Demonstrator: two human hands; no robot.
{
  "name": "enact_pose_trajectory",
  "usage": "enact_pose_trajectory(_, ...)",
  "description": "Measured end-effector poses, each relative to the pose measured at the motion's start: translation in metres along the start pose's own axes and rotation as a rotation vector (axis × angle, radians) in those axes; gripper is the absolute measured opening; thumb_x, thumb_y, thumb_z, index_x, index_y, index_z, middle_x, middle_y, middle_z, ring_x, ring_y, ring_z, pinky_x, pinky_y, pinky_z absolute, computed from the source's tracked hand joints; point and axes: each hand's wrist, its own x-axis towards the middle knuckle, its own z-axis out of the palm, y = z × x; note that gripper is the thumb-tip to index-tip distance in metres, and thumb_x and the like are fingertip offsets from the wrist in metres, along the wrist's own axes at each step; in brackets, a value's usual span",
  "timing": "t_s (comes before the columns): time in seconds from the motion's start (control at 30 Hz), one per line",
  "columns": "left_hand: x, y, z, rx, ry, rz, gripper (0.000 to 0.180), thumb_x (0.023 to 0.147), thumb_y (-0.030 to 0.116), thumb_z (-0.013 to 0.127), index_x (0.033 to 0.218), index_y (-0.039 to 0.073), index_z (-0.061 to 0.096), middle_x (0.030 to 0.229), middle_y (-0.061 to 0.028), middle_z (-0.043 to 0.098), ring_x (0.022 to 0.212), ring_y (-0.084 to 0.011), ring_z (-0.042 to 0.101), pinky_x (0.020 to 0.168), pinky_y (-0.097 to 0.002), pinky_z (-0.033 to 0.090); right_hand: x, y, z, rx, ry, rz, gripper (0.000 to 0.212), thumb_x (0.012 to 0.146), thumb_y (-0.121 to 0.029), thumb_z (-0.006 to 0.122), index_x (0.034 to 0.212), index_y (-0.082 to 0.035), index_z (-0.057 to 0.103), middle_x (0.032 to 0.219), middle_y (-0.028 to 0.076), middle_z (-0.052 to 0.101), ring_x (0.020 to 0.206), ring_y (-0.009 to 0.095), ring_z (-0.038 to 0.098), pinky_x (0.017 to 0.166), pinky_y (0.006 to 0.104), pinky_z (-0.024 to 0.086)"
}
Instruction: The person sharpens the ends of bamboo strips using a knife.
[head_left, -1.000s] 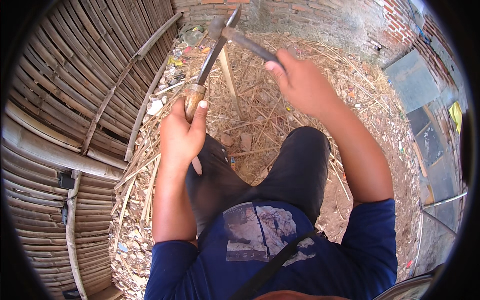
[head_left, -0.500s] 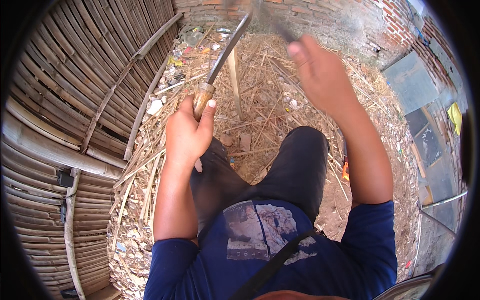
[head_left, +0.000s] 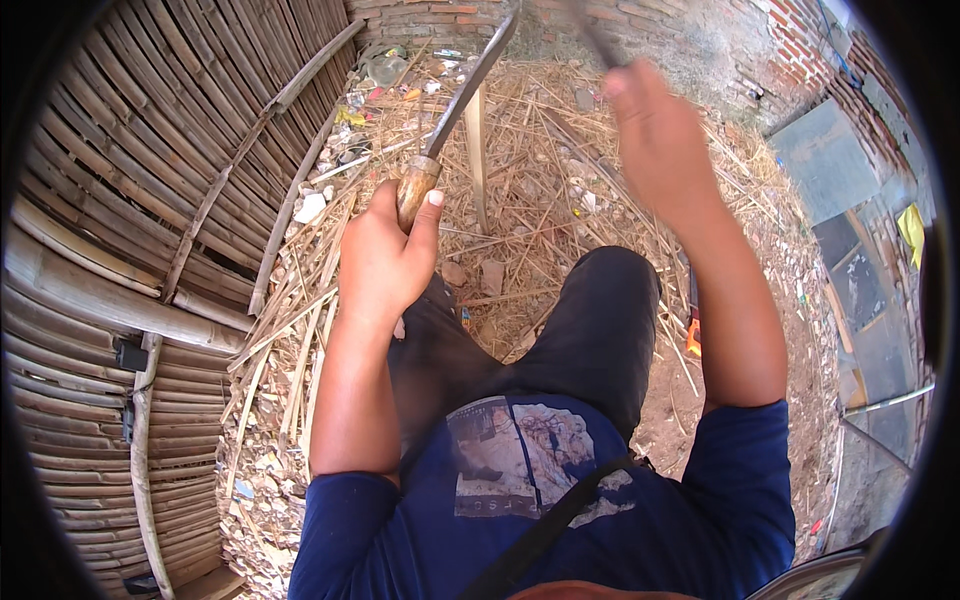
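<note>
My left hand point(head_left: 392, 250) is closed round the wooden handle of a machete point(head_left: 467, 98). Its dark, slightly curved blade points up and away, tip near the picture's top edge. To the right, my right hand point(head_left: 660, 140) is raised and blurred by motion. It grips a dark, narrow tool point(head_left: 598, 42) whose kind I cannot make out; its far end is smeared at the top. Behind the blade a pale strip of wood or bamboo point(head_left: 477, 165) stands upright among the litter. Both hands are above and beyond my knees.
A slatted bamboo wall point(head_left: 150, 200) rises on the left and a brick wall point(head_left: 620, 30) at the back. Bamboo scraps point(head_left: 530, 220) cover the ground. Beside my right thigh lies an orange-handled tool point(head_left: 693, 335). Grey panels point(head_left: 825, 165) lean at the right.
My left hand and the machete have shifted slightly right and up. My right hand has moved right and a little up, drawing the dark tool away from the blade.
</note>
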Motion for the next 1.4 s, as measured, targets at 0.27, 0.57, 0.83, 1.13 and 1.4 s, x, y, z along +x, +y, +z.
enact_pose_trajectory(0.27,0.002,-0.005,-0.003,0.027,-0.021,-0.02,0.049,0.097,0.041,0.066,0.111,-0.006,0.064,0.067,-0.023,0.066,0.068,-0.0426,0.069,0.064,-0.0477,0.052,0.009,-0.004,-0.006,-0.062,-0.352,0.056,0.051,0.108,-0.047,0.043,0.111,0.0,0.064,0.07,0.016,0.064,0.066,0.036,0.067,0.062,0.0488,0.05)
enact_pose_trajectory(0.57,0.01,-0.005,-0.009,0.063,-0.052,-0.058,0.059,0.096,0.043,0.066,0.126,-0.008,0.062,0.07,-0.0226,0.068,0.073,-0.0393,0.072,0.07,-0.0451,0.054,0.023,0.032,0.004,-0.262,-0.22,0.084,0.052,0.107,-0.048,0.044,0.118,-0.001,0.064,0.076,0.019,0.066,0.072,0.038,0.068,0.067,0.0478,0.052)
enact_pose_trajectory(0.83,0.009,-0.011,-0.02,0.027,-0.061,-0.093,0.055,0.096,0.042,0.066,0.124,-0.006,0.063,0.07,-0.0217,0.068,0.073,-0.0385,0.071,0.071,-0.0444,0.054,0.041,0.029,-0.025,0.081,0.091,-0.011,0.05,0.108,-0.051,0.045,0.103,-0.003,0.06,0.067,0.004,0.052,0.064,0.018,0.049,0.063,0.0365,0.043)
enact_pose_trajectory(1.13,0.013,-0.009,-0.028,0.028,-0.081,-0.098,0.051,0.098,0.042,0.066,0.12,-0.004,0.065,0.075,-0.0194,0.07,0.075,-0.0352,0.071,0.072,-0.0427,0.053,0.021,0.032,0.015,-0.295,-0.475,0.139,0.054,0.108,-0.047,0.041,0.109,0.001,0.064,0.083,0.019,0.068,0.081,0.037,0.069,0.077,0.0529,0.053)
enact_pose_trajectory(1.4,0.007,-0.014,-0.026,-0.01,-0.064,-0.086,0.05,0.098,0.04,0.065,0.121,-0.004,0.064,0.073,-0.0179,0.069,0.072,-0.0326,0.07,0.071,-0.0413,0.053,0.027,0.019,-0.011,0.086,-0.015,0.016,0.054,0.108,-0.052,0.042,0.111,-0.003,0.063,0.074,0.008,0.059,0.073,0.023,0.06,0.068,0.0396,0.048)
